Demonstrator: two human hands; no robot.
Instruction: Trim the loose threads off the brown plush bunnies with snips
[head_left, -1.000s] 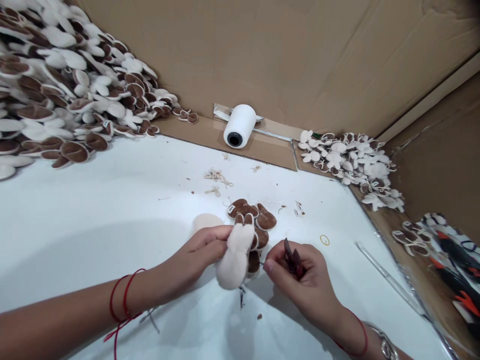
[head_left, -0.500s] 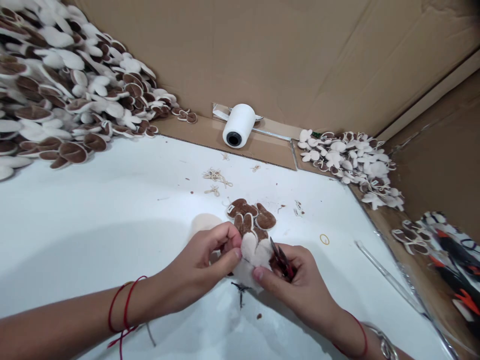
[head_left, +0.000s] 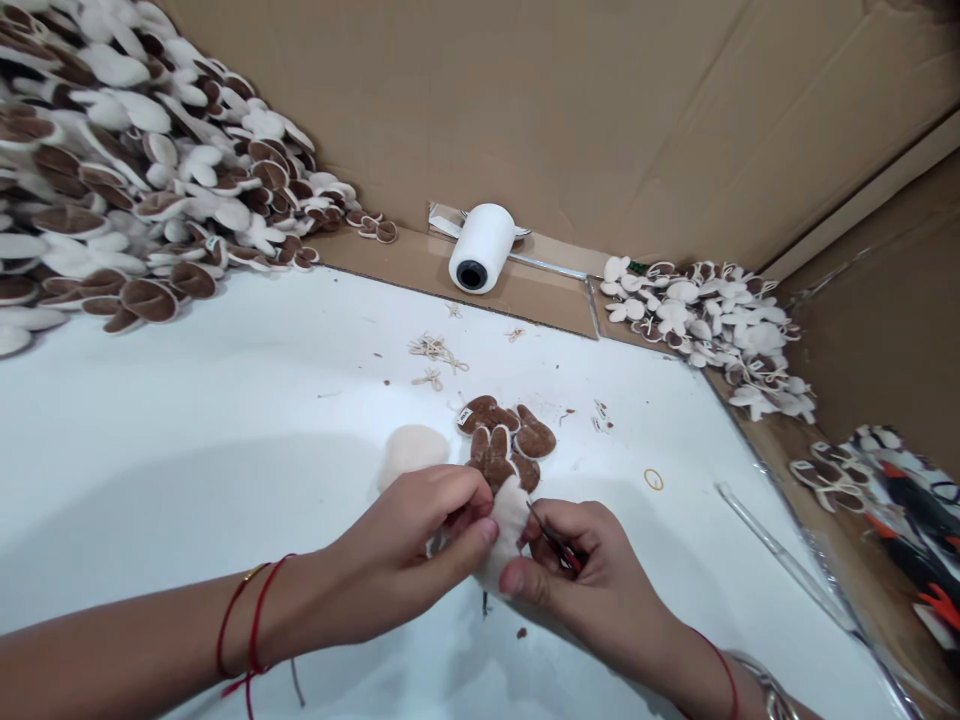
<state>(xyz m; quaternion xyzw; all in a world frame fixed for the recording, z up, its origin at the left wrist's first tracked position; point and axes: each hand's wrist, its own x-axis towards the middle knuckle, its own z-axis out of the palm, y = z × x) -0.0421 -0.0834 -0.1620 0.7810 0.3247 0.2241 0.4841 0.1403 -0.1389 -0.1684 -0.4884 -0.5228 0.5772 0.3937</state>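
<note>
Our right hand [head_left: 589, 575] has come in since 1 second ago, meeting the cream plush piece [head_left: 510, 512] in our left hand [head_left: 420, 548].
We have it between our 2 hands, long axis running roughly away from us; left fingertips pinch its left side, our right thumb touches its lower right, and that hand grips dark snips [head_left: 561, 545].

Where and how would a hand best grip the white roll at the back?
Probably around the middle of the white roll, coming from above, thumb on one long side and fingers on the other. It lies on its side, its dark-cored end facing the person, with the cardboard wall behind, while its rounded top is open to reach.
</note>
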